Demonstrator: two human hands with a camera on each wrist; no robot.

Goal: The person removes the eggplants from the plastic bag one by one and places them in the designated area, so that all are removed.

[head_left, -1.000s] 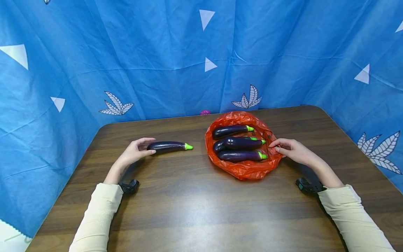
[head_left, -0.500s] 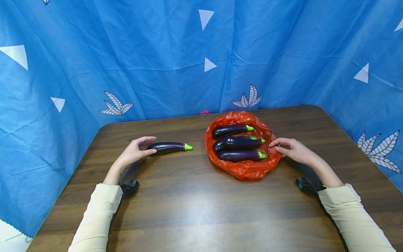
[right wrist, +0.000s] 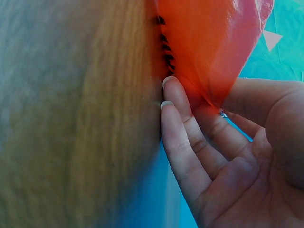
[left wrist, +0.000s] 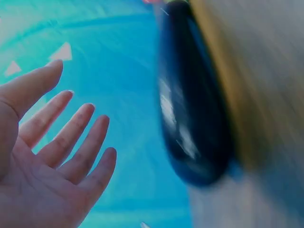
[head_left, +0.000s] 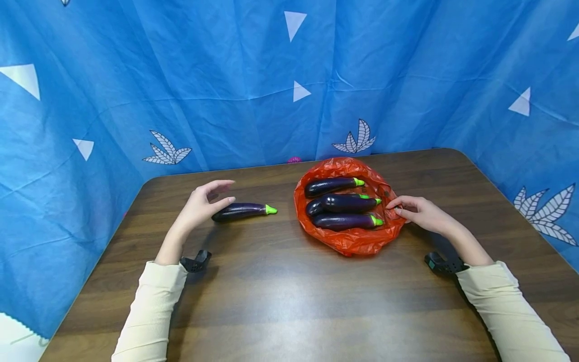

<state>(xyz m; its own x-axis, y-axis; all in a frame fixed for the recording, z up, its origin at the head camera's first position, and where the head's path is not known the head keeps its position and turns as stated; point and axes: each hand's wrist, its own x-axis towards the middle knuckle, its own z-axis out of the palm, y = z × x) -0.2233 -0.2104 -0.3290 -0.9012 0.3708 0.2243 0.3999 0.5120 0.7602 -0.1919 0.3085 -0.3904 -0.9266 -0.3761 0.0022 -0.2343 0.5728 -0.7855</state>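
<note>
The work appears partway along: at least four eggplants [head_left: 348,203] lie inside the red bag [head_left: 357,246]; one loose eggplant [head_left: 244,211] remains outside, on the table [head_left: 271,286] to the bag's left. The left hand [head_left: 200,207] holds nothing; its fingers are spread beside the loose eggplant, apparently without contact, although the left wrist view is blurred. The right hand [head_left: 420,213] pinches the bag's right edge. The bag's crumpled rim stands between the loose eggplant and the others. A blue curtain [head_left: 203,55] hangs behind.

One eggplant [head_left: 248,209] lies left of the bag [head_left: 359,245].
</note>
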